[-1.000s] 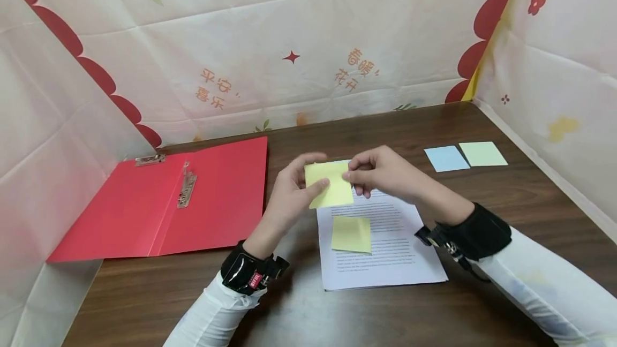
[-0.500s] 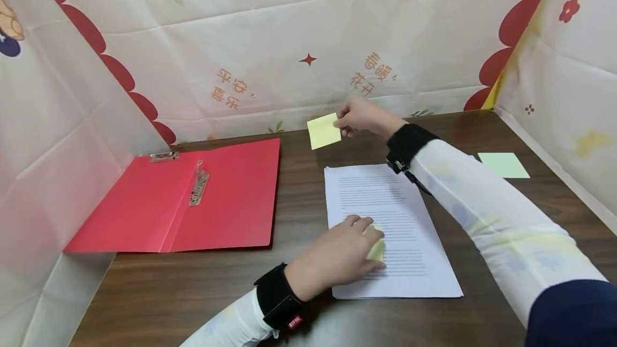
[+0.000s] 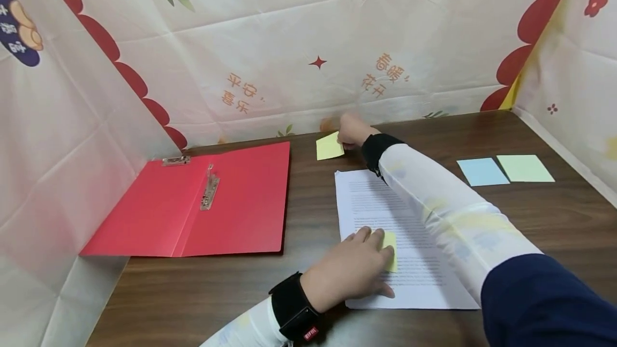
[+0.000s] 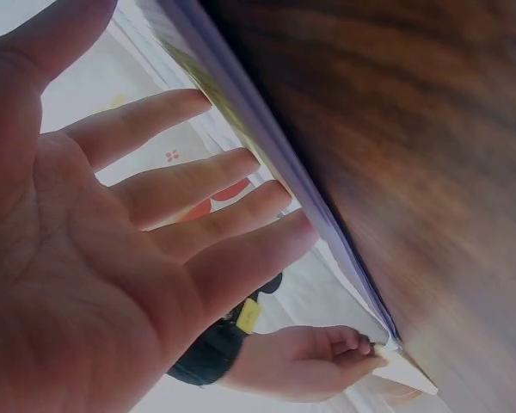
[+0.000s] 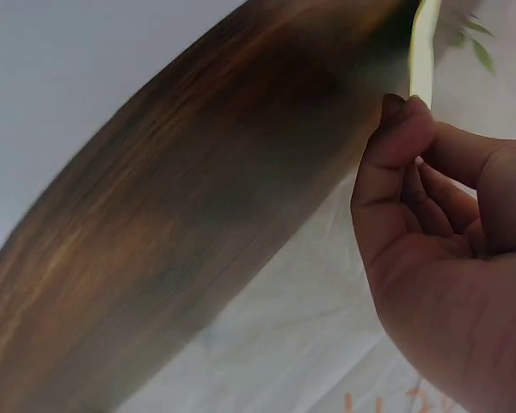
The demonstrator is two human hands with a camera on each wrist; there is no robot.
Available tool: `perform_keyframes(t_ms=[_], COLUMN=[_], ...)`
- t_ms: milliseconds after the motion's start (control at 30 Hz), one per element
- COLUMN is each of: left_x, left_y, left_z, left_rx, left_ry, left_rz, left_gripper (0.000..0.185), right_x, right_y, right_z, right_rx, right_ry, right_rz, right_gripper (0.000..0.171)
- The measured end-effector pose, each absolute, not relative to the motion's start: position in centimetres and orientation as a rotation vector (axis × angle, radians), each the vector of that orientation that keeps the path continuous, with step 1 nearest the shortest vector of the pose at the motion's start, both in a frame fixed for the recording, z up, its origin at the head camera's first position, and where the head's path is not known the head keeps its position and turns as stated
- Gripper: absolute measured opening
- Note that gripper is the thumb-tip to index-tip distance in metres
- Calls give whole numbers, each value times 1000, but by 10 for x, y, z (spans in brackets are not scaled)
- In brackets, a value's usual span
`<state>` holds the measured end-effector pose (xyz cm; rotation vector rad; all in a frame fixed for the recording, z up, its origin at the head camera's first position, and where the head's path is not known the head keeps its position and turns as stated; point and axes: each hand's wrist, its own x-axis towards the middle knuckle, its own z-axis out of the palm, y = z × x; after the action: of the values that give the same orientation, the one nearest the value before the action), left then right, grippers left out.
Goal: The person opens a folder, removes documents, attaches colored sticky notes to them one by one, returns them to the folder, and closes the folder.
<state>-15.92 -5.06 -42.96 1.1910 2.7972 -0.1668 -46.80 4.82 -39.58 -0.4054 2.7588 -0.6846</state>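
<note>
My right hand (image 3: 351, 131) reaches to the far edge of the wooden table (image 3: 193, 293) and pinches a yellow sticky-note pad (image 3: 330, 146) just beyond the printed sheet (image 3: 414, 261). The right wrist view shows thumb and fingers of that hand (image 5: 413, 155) nipping the pad's edge (image 5: 422, 52). My left hand (image 3: 354, 266) lies flat with straight fingers on a single yellow sticky note (image 3: 390, 248) stuck on the sheet. From the left wrist view the left hand (image 4: 198, 232) is spread open above the paper.
An open red folder (image 3: 193, 208) with a metal clip (image 3: 210, 194) lies to the left. A blue sticky pad (image 3: 482, 171) and a green one (image 3: 525, 168) sit at the right. Printed cloth walls close in the table on three sides.
Both hands held the yellow pad over the sheet; then the right hand carried it to the far table edge and lowered it, while the left hand dropped to press the loose note.
</note>
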Motion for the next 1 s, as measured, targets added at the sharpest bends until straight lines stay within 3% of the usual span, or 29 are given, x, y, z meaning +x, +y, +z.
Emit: perform_keyframes(t_ms=[200,400,567,733,833,1000], left_x=[-154,-155,-153,-152,-155,-161], left_y=[-43,-38,-36,-40,-45,-51], left_z=[-427,-424,-426,-428,-428,-428], left_rx=[1225,1222,1233,1227,1207,1179], left_ry=[2802,2801,2786,2819,2835,2802], left_rz=[-152,-140,-111,-115,-113,-90], left_gripper=[68,69,67,58,57,60], right_x=[-464,-454,-444,-431,-419,-381], right_y=[55,58,62,73,85,121], right_z=[-406,-401,-405,-390,-368,-336], right_rx=[-490,-618,-617,-515,-487,-417], right_ry=[2868,3008,3056,3108,3146,3150], right_rz=[-548,-449,-435,-523,-559,-730], right_gripper=[21,49,43,16,25,23])
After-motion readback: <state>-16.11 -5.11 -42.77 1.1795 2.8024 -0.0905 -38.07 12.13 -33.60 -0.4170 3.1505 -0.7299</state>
